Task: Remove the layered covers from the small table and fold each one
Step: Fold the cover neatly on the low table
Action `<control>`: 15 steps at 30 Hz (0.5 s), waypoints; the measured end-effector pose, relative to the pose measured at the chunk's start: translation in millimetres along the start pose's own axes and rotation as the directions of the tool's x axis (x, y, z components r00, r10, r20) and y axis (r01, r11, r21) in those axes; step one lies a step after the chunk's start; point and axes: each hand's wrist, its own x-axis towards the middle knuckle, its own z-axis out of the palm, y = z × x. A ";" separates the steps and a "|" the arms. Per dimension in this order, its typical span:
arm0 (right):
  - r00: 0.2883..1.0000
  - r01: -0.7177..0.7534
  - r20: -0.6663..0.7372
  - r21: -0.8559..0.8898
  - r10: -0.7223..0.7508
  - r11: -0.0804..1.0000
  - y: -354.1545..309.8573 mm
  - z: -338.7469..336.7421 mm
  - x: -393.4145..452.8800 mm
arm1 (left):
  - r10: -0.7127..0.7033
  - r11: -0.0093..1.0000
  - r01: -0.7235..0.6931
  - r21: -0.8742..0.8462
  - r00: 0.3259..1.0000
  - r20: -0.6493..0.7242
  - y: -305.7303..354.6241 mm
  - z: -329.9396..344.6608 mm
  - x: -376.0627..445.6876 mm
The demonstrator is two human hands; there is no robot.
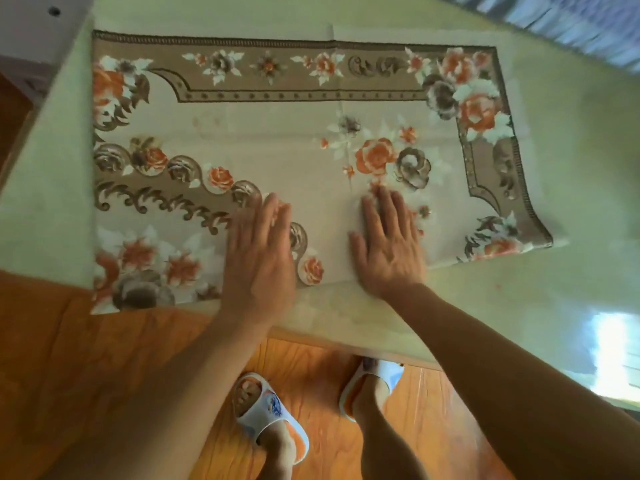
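Observation:
A beige floral cover (pixel 263 133) with orange roses and a brown border lies folded and flat on the pale glossy table (pixel 571 174). Its left end hangs a little past the table's near edge. My left hand (pixel 259 258) presses flat on the cover's near edge with straight fingers. My right hand (pixel 388 240) lies flat beside it, fingers spread, on the same near edge. Neither hand grips the cloth.
The table's near edge (pixel 346 337) runs diagonally above an orange wooden floor (pixel 86 358). My feet in white slippers (pixel 270 414) stand just under that edge. A grey-blue fabric (pixel 571 26) shows at the far right corner.

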 end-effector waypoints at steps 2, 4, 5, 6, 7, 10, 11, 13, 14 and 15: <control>1.000 0.004 0.005 0.014 -0.004 1.000 2.8 -1.9 0.2 | 0.040 0.998 -0.039 -0.059 0.999 0.016 54.6 21.0 20.3; 0.999 0.025 0.027 0.063 -0.027 0.998 7.2 -4.2 0.5 | -0.035 0.998 0.038 -0.046 0.997 0.064 81.3 39.0 36.9; 0.998 0.035 0.044 0.106 -0.040 0.994 8.8 -4.2 0.6 | -0.071 0.997 0.072 -0.016 0.994 0.078 85.3 48.5 40.5; 0.997 0.047 0.052 0.155 -0.055 0.987 10.1 -3.7 1.4 | -0.090 0.996 0.090 0.013 0.993 0.071 86.9 55.7 41.7; 0.996 0.065 0.054 0.198 -0.077 0.978 12.0 -3.5 2.6 | -0.097 0.995 0.096 0.037 0.994 0.052 87.4 59.7 41.8; 0.984 0.169 0.032 0.180 -0.178 0.969 41.9 -2.4 3.3 | -0.097 0.992 0.096 0.080 0.995 0.012 92.6 61.4 40.8; 0.980 0.190 0.032 0.152 -0.197 0.970 64.7 -3.0 4.5 | -0.101 0.991 0.101 0.088 0.995 0.005 95.5 60.8 41.3; 0.986 0.156 0.039 0.103 -0.161 0.982 129.1 -4.7 8.8 | -0.103 0.991 0.103 0.091 0.995 -0.004 100.7 59.5 44.2; 0.994 0.104 0.028 0.085 -0.106 0.991 166.3 -6.3 10.4 | -0.102 0.991 0.102 0.087 0.995 -0.002 102.7 59.0 44.8; 0.999 0.038 0.008 0.067 -0.039 0.997 204.4 -8.5 11.7 | -0.102 0.991 0.102 0.082 0.995 0.002 104.3 59.2 45.2</control>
